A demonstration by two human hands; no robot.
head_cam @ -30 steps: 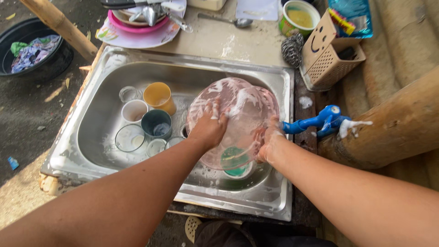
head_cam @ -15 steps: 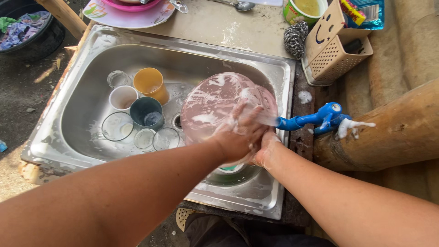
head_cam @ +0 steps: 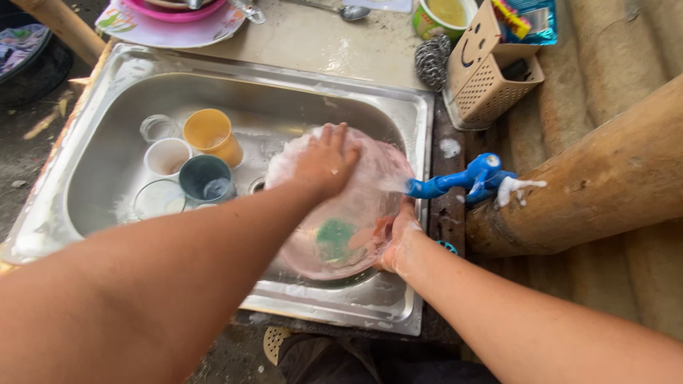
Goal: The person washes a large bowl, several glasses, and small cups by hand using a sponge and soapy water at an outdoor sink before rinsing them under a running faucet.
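In the head view, a soapy pink translucent plate [head_cam: 356, 213] is being held tilted over the right part of a steel sink [head_cam: 107, 85]. The plate is being gripped at its lower right edge by the right hand [head_cam: 395, 242], whose fingers are curled closed around the rim. The left hand [head_cam: 324, 160] is being pressed flat on the upper face of the plate, fingers spread open and covered in foam. A green sponge [head_cam: 334, 238] is being seen through the plate, below it; whether it is touching the plate cannot be told. A blue tap [head_cam: 462, 178], with foam on its handle, is being pointed at the plate's right edge from a wooden log [head_cam: 590, 185].

In the left part of the sink, a yellow cup [head_cam: 210, 135], a white cup [head_cam: 167, 158], a dark teal cup [head_cam: 205, 178] and clear glasses [head_cam: 156, 128] are being kept close together, upright. On the desk [head_cam: 334, 50] behind the sink, a steel scourer [head_cam: 432, 62] is lying just beside a beige perforated basket [head_cam: 491, 78], and a pink bowl on a patterned plate [head_cam: 171, 25] is standing at the far left.
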